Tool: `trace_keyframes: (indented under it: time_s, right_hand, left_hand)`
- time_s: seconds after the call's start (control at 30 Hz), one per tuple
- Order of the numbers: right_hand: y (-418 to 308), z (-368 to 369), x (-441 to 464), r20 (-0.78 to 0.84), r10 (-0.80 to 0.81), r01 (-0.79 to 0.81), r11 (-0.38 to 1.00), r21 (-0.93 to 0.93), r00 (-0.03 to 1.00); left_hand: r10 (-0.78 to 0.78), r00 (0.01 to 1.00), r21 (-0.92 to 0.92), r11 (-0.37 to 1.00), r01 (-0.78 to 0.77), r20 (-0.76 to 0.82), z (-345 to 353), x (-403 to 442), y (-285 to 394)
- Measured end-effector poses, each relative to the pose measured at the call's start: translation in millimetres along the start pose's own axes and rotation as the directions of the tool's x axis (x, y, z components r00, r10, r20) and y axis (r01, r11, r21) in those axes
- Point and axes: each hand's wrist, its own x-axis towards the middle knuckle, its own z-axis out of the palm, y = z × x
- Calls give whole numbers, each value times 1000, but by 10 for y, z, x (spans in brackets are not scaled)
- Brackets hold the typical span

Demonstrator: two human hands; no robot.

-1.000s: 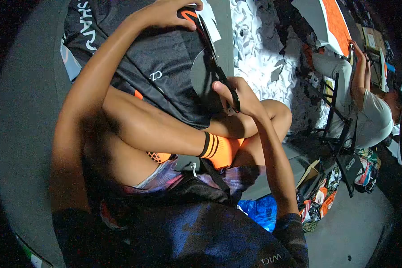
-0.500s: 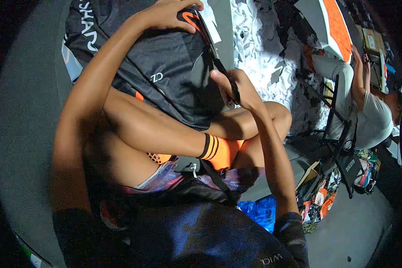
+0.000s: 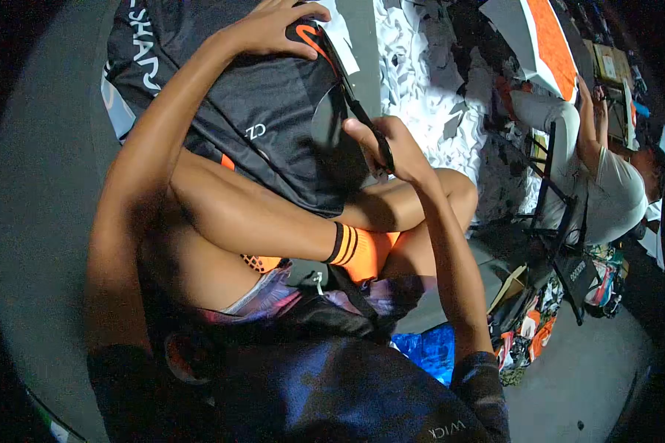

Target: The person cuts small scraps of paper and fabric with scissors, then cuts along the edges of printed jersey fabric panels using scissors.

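Observation:
A large pair of black scissors (image 3: 353, 100) is in my right hand (image 3: 396, 150), with the fingers wrapped round its handles. The blades point up and to the left along the edge of a black printed fabric (image 3: 288, 96), beside an orange mark. My left hand (image 3: 273, 31) rests on the top of this fabric, thumb and forefinger spread apart on either side of the orange mark. Its other fingers are partly hidden. The fabric has white lettering and drapes over my crossed legs. A white piece (image 3: 340, 37) lies just beyond the blades.
White and dark scraps (image 3: 428, 96) are heaped to the right. Farther right, a seated person (image 3: 606, 184) handles a white and orange piece (image 3: 547, 44) near a black chair frame (image 3: 554, 184). A blue bag (image 3: 428, 353) and colourful fabric bundles (image 3: 528, 332) lie near my right arm.
The scissors and my right hand have shifted slightly to the left. My left hand stays on the fabric. The whole view has moved a little.

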Motion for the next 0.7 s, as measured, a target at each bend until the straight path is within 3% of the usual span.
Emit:
trace_keyframes:
  time_s: [0.1,0.2,0.47,0.7]
  right_hand:
    - [25,-9,-16,5,-11,12,998,-56,1000]
    - [132,6,-23,93,-19,17,1000,23,996]
    - [106,-53,107,125,36,-42,998,46,991]
    - [-20,-71,265,62,-30,33,998,-50,998]
  left_hand:
    - [-1,1000,6,1000,1,-5,-2,7,-4]
    - [-8,1000,14,1000,8,-14,2,0,-10]
    - [-35,999,32,999,36,-35,-33,23,-82]
    - [-50,998,36,998,52,-41,-58,34,-111]
